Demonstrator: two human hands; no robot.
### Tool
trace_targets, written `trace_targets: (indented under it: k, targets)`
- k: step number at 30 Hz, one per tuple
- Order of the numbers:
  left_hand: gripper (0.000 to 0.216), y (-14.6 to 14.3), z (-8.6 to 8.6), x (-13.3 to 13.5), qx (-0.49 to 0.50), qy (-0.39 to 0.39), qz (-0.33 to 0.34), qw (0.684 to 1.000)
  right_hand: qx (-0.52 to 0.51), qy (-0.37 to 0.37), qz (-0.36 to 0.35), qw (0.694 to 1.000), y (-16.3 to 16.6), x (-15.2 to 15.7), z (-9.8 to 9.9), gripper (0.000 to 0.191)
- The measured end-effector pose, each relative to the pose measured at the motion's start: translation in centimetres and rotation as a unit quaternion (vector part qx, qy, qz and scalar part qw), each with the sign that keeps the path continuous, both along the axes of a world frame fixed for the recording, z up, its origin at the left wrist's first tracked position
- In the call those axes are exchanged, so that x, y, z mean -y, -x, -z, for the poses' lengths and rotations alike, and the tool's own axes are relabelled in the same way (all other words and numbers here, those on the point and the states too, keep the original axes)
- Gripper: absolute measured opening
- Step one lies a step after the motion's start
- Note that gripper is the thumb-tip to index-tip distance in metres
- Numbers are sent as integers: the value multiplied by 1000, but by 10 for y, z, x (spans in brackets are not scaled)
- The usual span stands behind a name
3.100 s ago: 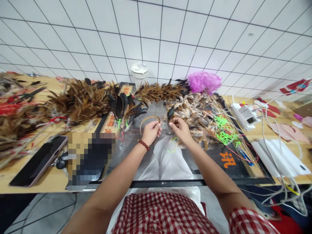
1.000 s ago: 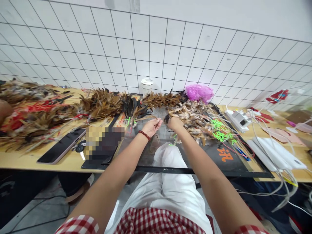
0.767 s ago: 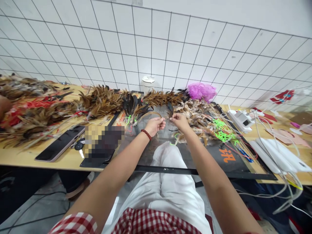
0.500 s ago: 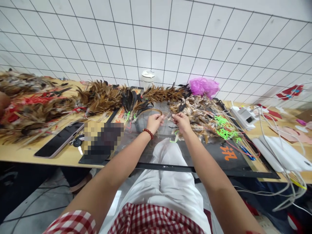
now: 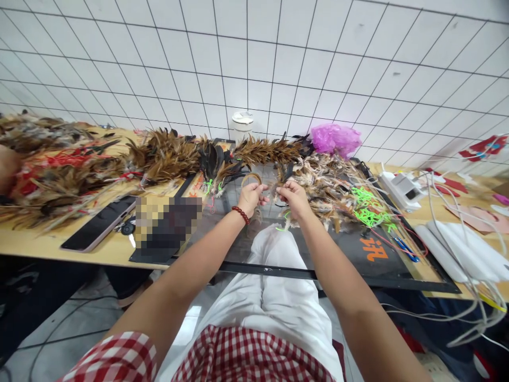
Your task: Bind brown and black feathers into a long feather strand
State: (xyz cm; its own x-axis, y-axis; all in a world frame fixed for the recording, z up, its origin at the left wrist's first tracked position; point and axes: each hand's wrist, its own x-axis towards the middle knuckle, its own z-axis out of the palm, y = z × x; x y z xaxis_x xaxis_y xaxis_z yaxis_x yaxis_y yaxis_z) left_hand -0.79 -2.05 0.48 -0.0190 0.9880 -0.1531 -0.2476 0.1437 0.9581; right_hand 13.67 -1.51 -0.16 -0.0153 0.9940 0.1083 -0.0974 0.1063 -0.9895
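- Two bare hands nearly meet above a see-through, black-edged panel (image 5: pixel 222 228) on a pale wooden table (image 5: pixel 35 248).
- Left hand (image 5: pixel 250 198), with a dark red bead bracelet (image 5: pixel 240 214) on its wrist: thumb and fingers pinched around a thin, tan, curved strip (image 5: pixel 252 175) that arches above the knuckles.
- Right hand (image 5: pixel 295 196): fingertips pressed together on a small dark-brown feather (image 5: pixel 283 172), its tip pointing up toward the wall; the gripped end is too small to make out.
- Just right of that hand, a loose pile of mottled feathers (image 5: pixel 328 188), with bright green cord (image 5: pixel 368 207) at its far side.
- Behind the hands, a brown feather garland (image 5: pixel 266 151), a lidded white cup (image 5: pixel 242 126) and a crumpled pink plastic bag (image 5: pixel 336 139).
- Far left, part of another person's hand (image 5: pixel 7 168) beside more feathers.
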Motion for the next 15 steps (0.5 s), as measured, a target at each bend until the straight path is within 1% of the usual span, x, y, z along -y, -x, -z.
trace_targets:
  k: [2,3,6,8,11,15]
  targets:
    - [11,1,0,0,15,9,21,1000,4,1,-9,1000,-1,0,0,35]
    - [11,1,0,1,19,20,44,999,6,-6,-7,1000,-2,0,0,34]
    - [10,3,0,2,17,65,147,987,36,-53,22,998,-2,-2,2,31]
    - [11,4,0,3,16,85,183,979,62,-79,44,994,-1,-2,4,28]
    - [13,2,-1,6,13,84,185,979,77,-92,53,991,2,-2,6,25]
    - [19,-3,-2,11,-33,63,163,984,42,-83,44,995,3,-2,6,27]
